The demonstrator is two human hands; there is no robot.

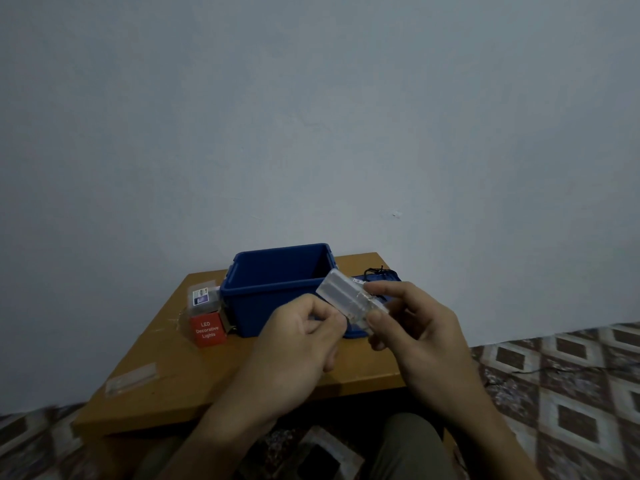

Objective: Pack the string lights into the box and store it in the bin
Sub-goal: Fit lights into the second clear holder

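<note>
My right hand (417,327) holds the string lights' clear battery pack (341,289) with thin wire wound around it, above the front of the open blue bin (273,296). My left hand (304,336) is closed beside it, its fingers pinching at the wire near the pack's lower end. The red box (207,330) marked "LED Decorative Lights" stands on the wooden table (180,372) just left of the bin, its top open. A small clear pack with a label (202,296) sits behind it.
A clear plastic strip (131,378) lies near the table's left front edge. A dark cord (379,271) lies on a blue lid (384,279) behind my right hand. A bare wall stands behind the table. Patterned floor tiles (561,386) surround it.
</note>
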